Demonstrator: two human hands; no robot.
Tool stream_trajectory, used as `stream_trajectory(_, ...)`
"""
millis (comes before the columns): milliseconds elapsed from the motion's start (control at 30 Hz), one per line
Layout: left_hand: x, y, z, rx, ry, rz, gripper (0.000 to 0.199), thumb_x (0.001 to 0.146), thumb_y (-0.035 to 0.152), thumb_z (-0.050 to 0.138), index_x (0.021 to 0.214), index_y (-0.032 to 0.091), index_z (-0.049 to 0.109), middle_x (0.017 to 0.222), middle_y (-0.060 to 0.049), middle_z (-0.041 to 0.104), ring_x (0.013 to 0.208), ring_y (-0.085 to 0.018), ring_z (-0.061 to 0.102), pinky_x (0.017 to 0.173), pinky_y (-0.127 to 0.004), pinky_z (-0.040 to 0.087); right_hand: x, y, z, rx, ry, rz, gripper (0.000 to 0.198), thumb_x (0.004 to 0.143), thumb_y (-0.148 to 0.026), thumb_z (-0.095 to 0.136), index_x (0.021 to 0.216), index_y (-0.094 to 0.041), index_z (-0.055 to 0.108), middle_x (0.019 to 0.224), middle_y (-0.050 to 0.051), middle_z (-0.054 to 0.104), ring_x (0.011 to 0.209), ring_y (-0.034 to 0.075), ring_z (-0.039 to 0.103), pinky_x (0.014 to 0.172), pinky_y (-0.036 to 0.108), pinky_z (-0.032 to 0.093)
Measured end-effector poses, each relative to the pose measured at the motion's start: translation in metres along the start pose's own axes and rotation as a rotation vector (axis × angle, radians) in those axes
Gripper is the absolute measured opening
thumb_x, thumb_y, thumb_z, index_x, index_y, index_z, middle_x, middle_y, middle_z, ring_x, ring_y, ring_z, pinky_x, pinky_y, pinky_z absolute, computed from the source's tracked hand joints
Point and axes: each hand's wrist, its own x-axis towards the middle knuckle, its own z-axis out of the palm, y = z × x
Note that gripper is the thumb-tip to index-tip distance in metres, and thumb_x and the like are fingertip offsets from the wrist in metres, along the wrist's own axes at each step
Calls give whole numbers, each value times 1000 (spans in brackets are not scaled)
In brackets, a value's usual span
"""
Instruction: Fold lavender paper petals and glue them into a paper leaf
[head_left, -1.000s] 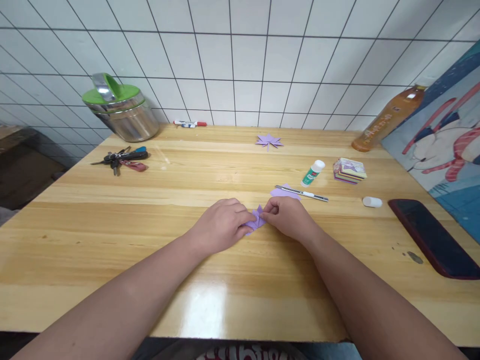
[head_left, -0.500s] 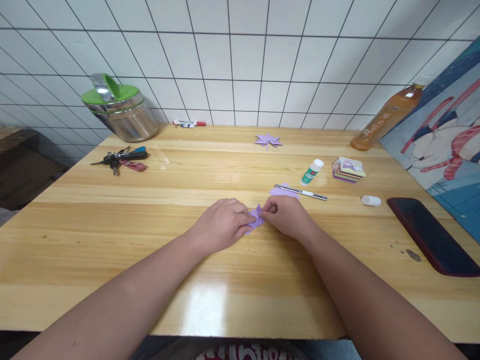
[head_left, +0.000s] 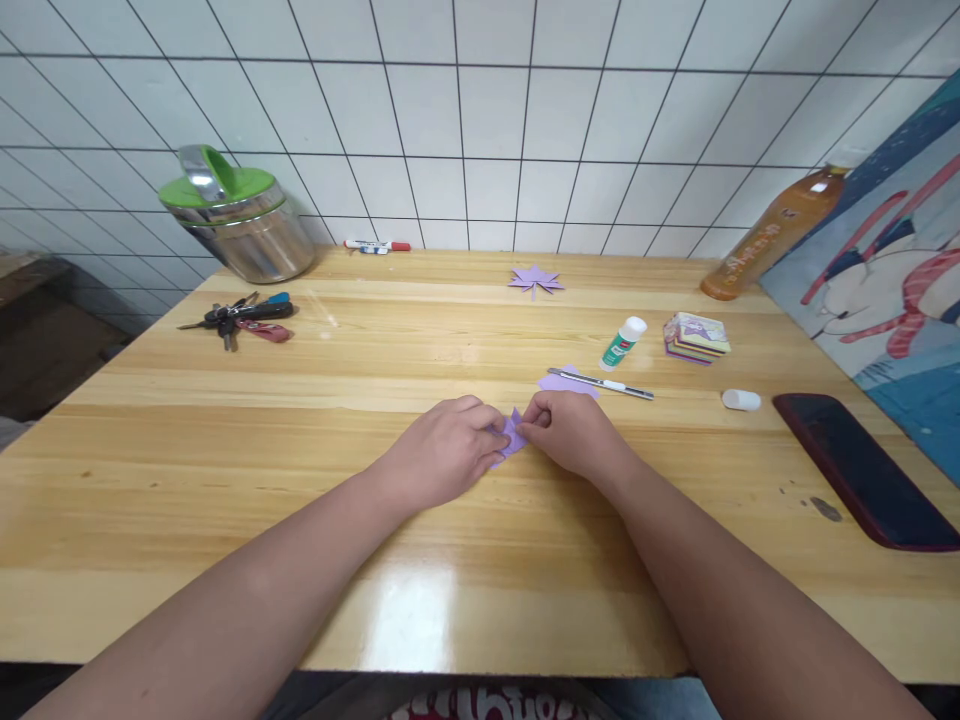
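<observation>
A small folded piece of purple paper [head_left: 512, 438] lies on the wooden table between my hands, partly covered by fingers. My left hand [head_left: 454, 445] presses its left side down with the fingertips. At its right edge, my right hand [head_left: 566, 425] pinches a raised corner between thumb and index finger. Just beyond the right hand, a slim utility knife [head_left: 611, 385] rests partly on another purple paper piece [head_left: 559, 383]. Farther back stands an uncapped glue stick [head_left: 620, 345], and near the wall sits a purple paper maple leaf [head_left: 535, 280].
To the right are a stack of coloured paper [head_left: 696, 338], a white cap [head_left: 742, 400], a phone [head_left: 866, 470] and a tea bottle [head_left: 776, 235]. Keys [head_left: 240, 318], a steel pot with green lid [head_left: 259, 230] and markers [head_left: 377, 246] stand or lie at the left and back.
My left fingers have shifted slightly on the purple paper. The right hand keeps its pinch at nearly the same spot, and the other things stay put.
</observation>
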Motion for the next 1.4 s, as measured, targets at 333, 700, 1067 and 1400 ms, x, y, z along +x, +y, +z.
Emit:
stream_trajectory(333,0,3,-3,61,-17,11,22,87,26,49,98,25,68,101,-4,65,96,-20,52,83,-36,43,1,0,-1,10,-17,8,10,73,-30,59,70,-21,61,70,0,66,59,11,53,49,21,32)
stream_trajectory(700,-1,11,-8,82,-12,-62,24,88,29,47,105,27,64,98,-1,68,94,-20,50,78,-34,38,0,-2,0,-55,27,8,9,72,-29,60,78,-22,59,67,-1,64,60,12,55,52,22,33)
stream_trajectory(1067,-2,11,-7,85,-40,-34,25,90,27,44,106,27,63,107,-1,66,97,-20,48,79,-35,33,1,-2,-1,-25,25,32,10,72,-31,61,77,-23,59,65,-3,62,59,11,54,53,21,33)
stream_trajectory(1400,-5,2,-6,89,-15,-13,21,86,32,52,100,31,67,119,0,59,103,-22,44,87,-39,31,2,0,1,-31,1,4,9,74,-31,60,73,-22,60,67,-2,62,57,11,51,50,21,29)
